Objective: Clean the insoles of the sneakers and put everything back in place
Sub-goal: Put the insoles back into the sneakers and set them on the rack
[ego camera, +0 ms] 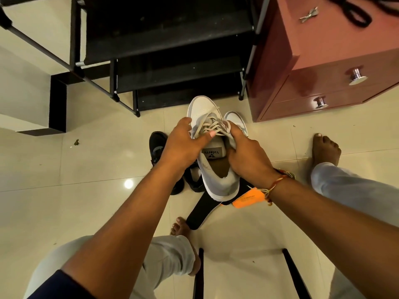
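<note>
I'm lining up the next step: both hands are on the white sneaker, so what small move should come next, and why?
Probably release the right hand and reach down for the black insole on the floor. The left hand grips the white sneaker at the laces, its opening looks bare inside, and the insole lies just beneath it.

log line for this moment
white sneaker: held | left hand: grips it at laces | right hand: grips its collar | black insole: on floor underneath

Our left hand (183,143) and right hand (246,157) hold a sneaker (219,183) over insoles (197,214) on the floor (64,201); rack (168,50) ahead, drawers (323,61) to its right.
</note>
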`<state>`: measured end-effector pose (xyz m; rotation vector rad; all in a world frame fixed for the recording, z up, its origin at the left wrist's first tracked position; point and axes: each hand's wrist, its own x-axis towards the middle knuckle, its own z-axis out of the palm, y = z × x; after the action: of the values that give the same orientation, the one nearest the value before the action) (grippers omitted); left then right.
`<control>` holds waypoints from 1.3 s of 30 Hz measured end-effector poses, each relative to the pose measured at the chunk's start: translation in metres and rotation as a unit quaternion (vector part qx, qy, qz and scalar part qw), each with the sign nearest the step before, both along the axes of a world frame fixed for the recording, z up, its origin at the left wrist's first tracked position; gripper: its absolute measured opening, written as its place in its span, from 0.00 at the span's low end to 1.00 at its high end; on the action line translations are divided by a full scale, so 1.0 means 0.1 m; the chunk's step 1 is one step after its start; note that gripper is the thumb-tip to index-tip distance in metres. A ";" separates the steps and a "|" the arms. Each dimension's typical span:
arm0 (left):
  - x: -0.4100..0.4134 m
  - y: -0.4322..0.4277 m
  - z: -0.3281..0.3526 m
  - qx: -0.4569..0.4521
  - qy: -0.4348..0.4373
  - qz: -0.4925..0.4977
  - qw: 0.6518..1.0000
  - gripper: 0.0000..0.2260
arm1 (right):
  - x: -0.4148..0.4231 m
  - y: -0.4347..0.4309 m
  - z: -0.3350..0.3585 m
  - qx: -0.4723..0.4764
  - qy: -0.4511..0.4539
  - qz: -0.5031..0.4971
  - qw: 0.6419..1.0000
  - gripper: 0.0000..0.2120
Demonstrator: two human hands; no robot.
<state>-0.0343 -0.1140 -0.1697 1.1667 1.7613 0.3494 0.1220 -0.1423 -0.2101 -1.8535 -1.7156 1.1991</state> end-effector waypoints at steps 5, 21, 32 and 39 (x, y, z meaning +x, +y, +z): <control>0.07 -0.11 -0.11 0.017 0.089 -0.051 0.995 0.13 | 0.03 0.02 -0.07 -0.028 0.042 -0.024 0.998 0.31; 0.24 -0.36 -0.11 0.168 0.259 -0.231 0.923 0.20 | -0.06 0.09 -0.16 -0.036 0.225 -0.222 0.948 0.08; 0.30 -0.40 -0.13 0.205 0.296 -0.301 0.883 0.20 | -0.06 0.18 -0.01 -0.101 0.234 -0.310 0.916 0.07; 0.14 -0.29 -0.26 0.094 0.299 -0.238 0.919 0.21 | -0.01 0.29 0.25 -0.057 0.430 -0.284 0.855 0.12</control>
<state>-0.0207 -0.1429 -0.1961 1.9395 1.8866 -0.1586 0.1207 -0.1129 -0.1854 -1.3560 -0.5672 1.5247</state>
